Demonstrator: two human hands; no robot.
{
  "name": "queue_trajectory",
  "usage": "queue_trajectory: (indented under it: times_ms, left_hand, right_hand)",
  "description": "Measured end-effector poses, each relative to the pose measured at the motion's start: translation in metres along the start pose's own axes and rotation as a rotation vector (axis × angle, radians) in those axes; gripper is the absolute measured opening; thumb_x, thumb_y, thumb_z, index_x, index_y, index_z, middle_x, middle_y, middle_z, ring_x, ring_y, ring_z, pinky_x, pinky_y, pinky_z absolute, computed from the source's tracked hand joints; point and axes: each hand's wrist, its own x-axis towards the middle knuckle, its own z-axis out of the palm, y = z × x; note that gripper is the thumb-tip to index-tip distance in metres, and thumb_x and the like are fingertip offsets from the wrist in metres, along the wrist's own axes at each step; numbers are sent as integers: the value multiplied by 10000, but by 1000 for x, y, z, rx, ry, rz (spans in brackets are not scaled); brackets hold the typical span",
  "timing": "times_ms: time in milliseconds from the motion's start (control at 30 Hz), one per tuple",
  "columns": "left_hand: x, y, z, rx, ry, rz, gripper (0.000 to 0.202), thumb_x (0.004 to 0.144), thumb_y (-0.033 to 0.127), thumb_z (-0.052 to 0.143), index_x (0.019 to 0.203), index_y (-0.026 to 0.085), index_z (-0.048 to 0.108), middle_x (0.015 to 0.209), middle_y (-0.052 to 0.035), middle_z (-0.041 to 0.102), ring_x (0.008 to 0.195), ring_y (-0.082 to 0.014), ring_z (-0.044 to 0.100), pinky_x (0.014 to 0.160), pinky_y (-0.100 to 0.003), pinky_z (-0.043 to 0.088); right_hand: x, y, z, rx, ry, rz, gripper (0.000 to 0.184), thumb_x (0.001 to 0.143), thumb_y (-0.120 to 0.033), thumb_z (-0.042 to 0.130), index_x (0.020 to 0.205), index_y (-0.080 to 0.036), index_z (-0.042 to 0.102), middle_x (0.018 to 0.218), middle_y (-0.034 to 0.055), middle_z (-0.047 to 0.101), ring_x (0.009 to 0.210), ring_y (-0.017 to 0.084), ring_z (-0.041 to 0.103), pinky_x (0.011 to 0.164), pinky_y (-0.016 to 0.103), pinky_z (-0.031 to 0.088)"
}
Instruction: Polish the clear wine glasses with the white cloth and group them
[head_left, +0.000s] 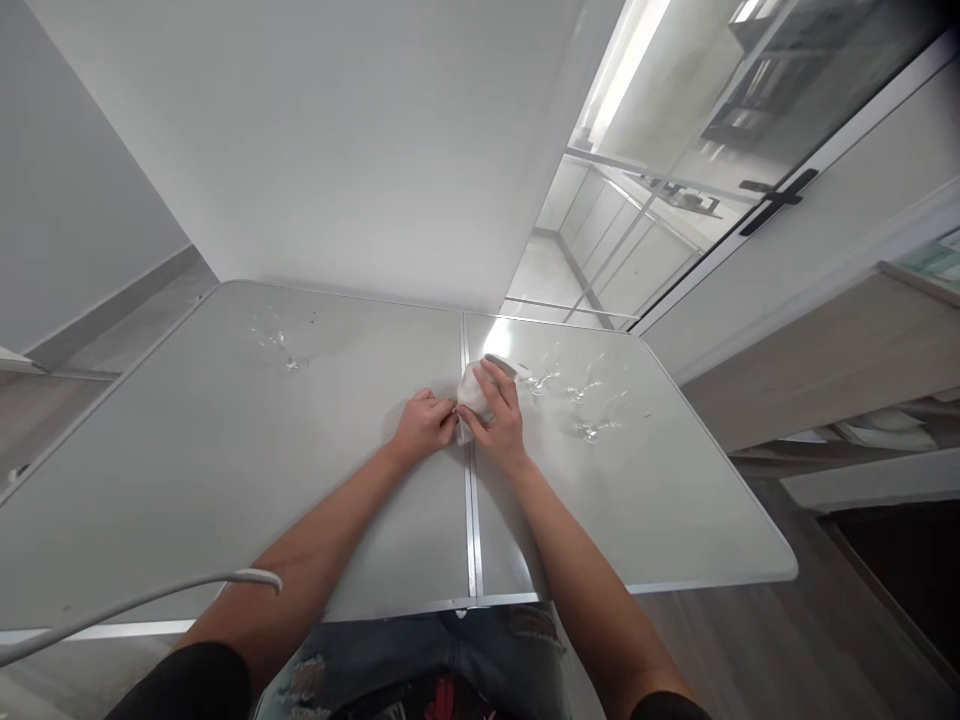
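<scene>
Near the table's centre seam my right hand (499,415) is wrapped round a bunched white cloth or tissue (470,390). My left hand (424,424) is closed, its fingers pinching the lower left side of the same white material. A pale, rounded shape pokes out past my right fingertips; whether something lies inside the wrap I cannot tell. Just right of my right hand stand clear stemmed glasses, one nearest (538,385), one behind it (577,393) and one closer to me (589,432). Another clear stemmed glass (289,364) is at the far left.
The pale folding table (360,540) has a metal seam across its middle and a metal rim. A white panel (337,150) rises at its back edge. Glass doors with a black handle (780,200) are at right. A white curved cable or arm (150,605) crosses the lower left.
</scene>
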Motion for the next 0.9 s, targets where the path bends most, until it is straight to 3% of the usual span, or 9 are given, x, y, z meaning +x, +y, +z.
queue_trajectory:
  times_ms: [67,167,300,400,500,567,667,733,900]
  left_hand:
    - [0,0,0,32,-15,71,219,844,88,488,659,206,492,522,33,491,465,-129,393,589,-313,327]
    - [-1,1,-1,53,-55,169,171,820,69,482,758,206,564,539,32,508,478,-140,424,604,-320,329]
    - [-3,1,-1,22,-105,202,174,832,94,491,863,212,614,565,27,557,502,-145,472,635,-324,351]
    - [-5,1,-1,4,-137,170,150,852,138,498,866,216,625,589,16,587,526,-145,502,645,-331,350]
    - [-5,-1,-1,-35,-111,115,134,862,167,511,862,218,635,596,10,600,525,-142,502,641,-335,343]
    - [-4,-2,0,-64,-72,63,131,860,167,521,863,217,642,583,14,593,513,-138,486,642,-334,345]
    - [-4,-2,1,-98,-8,-12,174,822,122,522,882,214,657,581,22,592,501,-133,461,650,-329,356]
    - [-3,-3,2,-121,41,-42,215,773,81,514,865,211,659,575,27,586,493,-133,442,647,-321,365]
    - [-3,-3,2,-153,85,-127,166,741,69,521,664,208,573,516,27,518,485,-139,416,606,-297,390]
  right_hand:
    - [1,-2,0,2,65,80,510,863,-348,683,1356,-253,587,1387,109,579,1298,282,539,1103,461,445]
    - [1,-1,-1,75,99,310,257,834,-365,672,1029,-201,705,1037,66,700,982,230,646,904,364,514]
    - [-1,13,-1,261,81,672,277,804,-424,639,665,-187,601,612,-32,516,597,129,479,557,248,385]
    - [1,21,-1,494,124,890,305,762,-424,652,601,-202,521,557,-45,446,533,115,407,492,248,323]
    - [4,18,0,753,180,1059,303,737,-442,679,623,-212,518,562,-35,487,525,127,445,491,255,372]
    - [5,11,3,918,143,1123,376,778,-565,631,679,-209,561,595,-5,551,556,158,517,516,273,432]
    - [2,-1,11,1025,60,1062,655,836,-806,396,778,-193,621,657,54,616,629,207,594,549,305,477]
    - [-3,-5,18,937,58,930,706,829,-847,375,798,-187,625,668,57,616,635,203,589,550,298,466]
    - [-14,-1,26,465,-59,621,405,841,-575,660,770,-179,608,681,16,595,636,160,528,582,265,415]
